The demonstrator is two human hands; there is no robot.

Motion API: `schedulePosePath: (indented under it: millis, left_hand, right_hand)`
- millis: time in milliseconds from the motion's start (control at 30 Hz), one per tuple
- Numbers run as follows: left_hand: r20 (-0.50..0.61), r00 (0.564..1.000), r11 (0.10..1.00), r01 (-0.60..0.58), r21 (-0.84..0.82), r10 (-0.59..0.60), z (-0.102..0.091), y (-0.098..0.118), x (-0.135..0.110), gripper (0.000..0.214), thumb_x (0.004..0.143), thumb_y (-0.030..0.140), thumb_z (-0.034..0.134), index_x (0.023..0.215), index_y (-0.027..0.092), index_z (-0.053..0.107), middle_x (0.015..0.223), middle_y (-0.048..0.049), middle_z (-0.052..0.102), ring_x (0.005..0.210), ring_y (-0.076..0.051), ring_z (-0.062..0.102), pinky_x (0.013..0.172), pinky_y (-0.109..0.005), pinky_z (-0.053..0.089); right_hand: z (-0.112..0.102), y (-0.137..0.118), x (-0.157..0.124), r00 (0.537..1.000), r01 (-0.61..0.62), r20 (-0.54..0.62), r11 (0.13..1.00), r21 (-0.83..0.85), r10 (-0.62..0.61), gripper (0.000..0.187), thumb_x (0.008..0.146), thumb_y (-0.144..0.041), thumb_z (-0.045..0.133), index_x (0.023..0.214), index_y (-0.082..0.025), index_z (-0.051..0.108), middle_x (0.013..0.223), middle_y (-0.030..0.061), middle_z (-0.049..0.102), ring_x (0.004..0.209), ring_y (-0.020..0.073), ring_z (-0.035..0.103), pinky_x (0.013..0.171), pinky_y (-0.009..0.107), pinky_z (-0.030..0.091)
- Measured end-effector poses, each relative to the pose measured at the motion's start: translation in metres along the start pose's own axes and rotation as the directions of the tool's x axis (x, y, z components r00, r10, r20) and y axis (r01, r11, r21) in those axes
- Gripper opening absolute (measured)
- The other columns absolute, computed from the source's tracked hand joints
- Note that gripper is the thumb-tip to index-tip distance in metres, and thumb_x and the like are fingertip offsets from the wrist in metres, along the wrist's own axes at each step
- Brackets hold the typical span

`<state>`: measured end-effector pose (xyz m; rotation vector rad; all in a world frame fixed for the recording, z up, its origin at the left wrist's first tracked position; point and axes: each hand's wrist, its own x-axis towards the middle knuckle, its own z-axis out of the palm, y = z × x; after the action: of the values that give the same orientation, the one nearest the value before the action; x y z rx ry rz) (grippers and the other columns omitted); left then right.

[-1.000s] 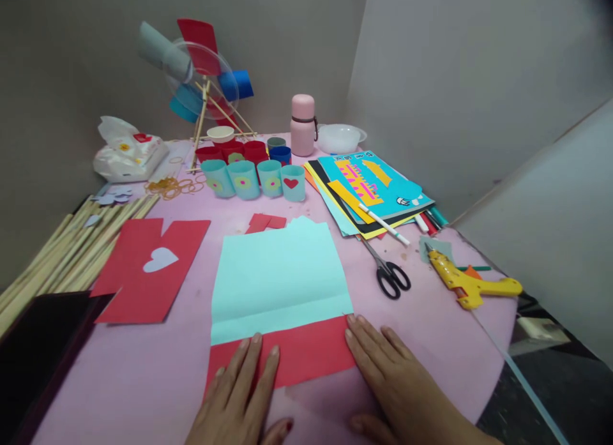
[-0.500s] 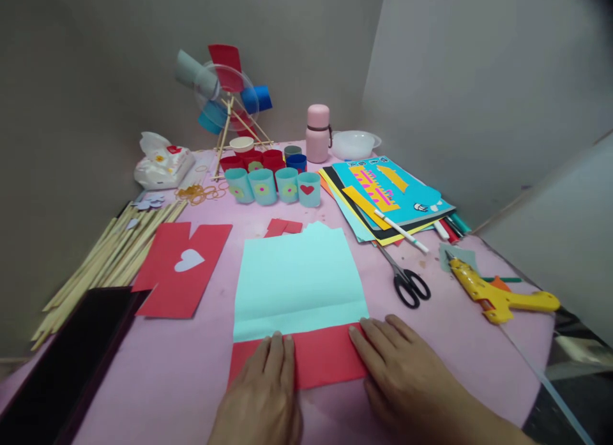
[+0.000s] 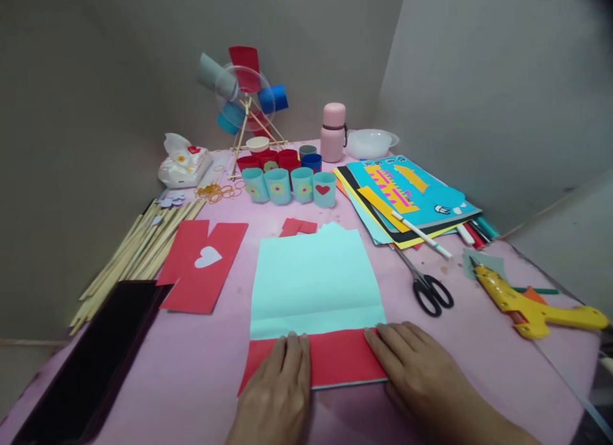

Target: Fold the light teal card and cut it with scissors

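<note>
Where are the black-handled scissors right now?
Head view, right side: the black-handled scissors lie on the pink table between the light-blue paper sheet and the yellow glue gun.

Open bench (image 3: 191, 368) lower left of frame; scissors (image 3: 428, 288) and glue gun (image 3: 531, 304) (right side) block that way.

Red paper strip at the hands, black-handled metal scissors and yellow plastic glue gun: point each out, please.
Red paper strip (image 3: 341, 361), head view, bare middle stretch of the strip.
Black-handled metal scissors (image 3: 416, 277), head view, pivot where blades meet handles.
Yellow plastic glue gun (image 3: 504, 292), head view, barrel.
</note>
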<state>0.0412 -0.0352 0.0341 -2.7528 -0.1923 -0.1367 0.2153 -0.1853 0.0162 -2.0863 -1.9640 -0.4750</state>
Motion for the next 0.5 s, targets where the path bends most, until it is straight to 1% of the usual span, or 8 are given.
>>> schedulePosePath:
  millis: [67, 133, 200, 267, 333, 400, 500]
  left_hand:
    - [-0.009, 1.0, 0.998, 0.01, -0.062, -0.011, 0.0, -0.006, 0.001, 0.05, 0.072, -0.005, 0.033, 0.11, 0.01, 0.062, 0.106, -0.0091, 0.069, 0.09, -0.021, 0.066, 0.071, -0.028, 0.055]
    - [-0.001, 1.0, 0.991, 0.023, -0.13, -0.023, -0.003, -0.014, 0.004, 0.05, 0.072, -0.004, 0.032, 0.108, 0.011, 0.063, 0.1, -0.0089, 0.071, 0.082, -0.02, 0.067, 0.065, -0.028, 0.055]
    - [0.017, 0.999, 0.977, 0.039, -0.207, -0.037, -0.006, -0.024, 0.007, 0.048, 0.071, -0.003, 0.033, 0.102, 0.014, 0.065, 0.095, -0.0082, 0.072, 0.076, -0.021, 0.068, 0.06, -0.029, 0.055]
    - [0.062, 0.996, 0.948, 0.084, -0.308, -0.069, -0.006, -0.036, 0.008, 0.046, 0.069, -0.002, 0.037, 0.097, 0.019, 0.067, 0.093, -0.0059, 0.073, 0.075, -0.021, 0.068, 0.06, -0.031, 0.055]
    - [0.101, 0.989, 0.882, 0.138, -0.45, -0.104, -0.001, -0.049, 0.008, 0.042, 0.069, 0.002, 0.043, 0.093, 0.025, 0.068, 0.092, -0.0014, 0.073, 0.078, -0.02, 0.068, 0.065, -0.03, 0.055]
    - [0.132, 0.98, 0.781, 0.198, -0.593, -0.147, 0.007, -0.062, 0.007, 0.033, 0.074, 0.009, 0.048, 0.089, 0.03, 0.068, 0.088, 0.0032, 0.073, 0.078, -0.017, 0.068, 0.069, -0.027, 0.053]
    - [0.214, 0.957, 0.611, 0.29, -0.736, -0.197, 0.019, -0.075, 0.005, 0.019, 0.079, 0.024, 0.052, 0.081, 0.032, 0.07, 0.077, 0.0056, 0.072, 0.072, -0.014, 0.067, 0.066, -0.023, 0.051]
  right_hand:
    - [0.0, 0.006, 0.003, 1.0, 0.002, 0.0, 0.998, 0.06, -0.002, 0.034, 0.076, -0.001, 0.038, 0.095, -0.007, 0.066, 0.079, 0.0128, 0.069, 0.066, 0.0248, 0.059, 0.061, 0.037, 0.049]
    - [-0.001, 0.012, 0.004, 1.0, -0.029, -0.007, 0.989, 0.142, 0.03, 0.034, 0.079, -0.001, 0.036, 0.095, -0.008, 0.065, 0.082, 0.0137, 0.069, 0.068, 0.0241, 0.059, 0.059, 0.035, 0.049]
    - [0.0, 0.017, 0.005, 0.995, -0.097, 0.021, 0.963, 0.25, 0.095, 0.036, 0.08, 0.0, 0.035, 0.096, -0.012, 0.065, 0.087, 0.0131, 0.069, 0.073, 0.0237, 0.059, 0.061, 0.034, 0.048]
    - [0.0, 0.021, 0.006, 0.984, -0.179, 0.077, 0.919, 0.351, 0.162, 0.037, 0.078, -0.001, 0.036, 0.095, -0.016, 0.065, 0.089, 0.0112, 0.068, 0.076, 0.0234, 0.059, 0.065, 0.035, 0.048]
    - [0.0, 0.024, 0.008, 0.964, -0.265, 0.151, 0.858, 0.441, 0.22, 0.038, 0.075, -0.001, 0.038, 0.093, -0.019, 0.066, 0.09, 0.0095, 0.067, 0.079, 0.0234, 0.058, 0.068, 0.037, 0.046]
    - [-0.001, 0.027, 0.012, 0.936, -0.347, 0.235, 0.789, 0.507, 0.261, 0.037, 0.073, -0.001, 0.039, 0.09, -0.02, 0.066, 0.088, 0.0077, 0.066, 0.081, 0.023, 0.056, 0.071, 0.038, 0.044]
    - [-0.002, 0.03, 0.018, 0.9, -0.43, 0.327, 0.71, 0.557, 0.289, 0.031, 0.077, -0.002, 0.041, 0.085, -0.02, 0.064, 0.083, 0.0053, 0.063, 0.08, 0.0213, 0.054, 0.072, 0.037, 0.042]
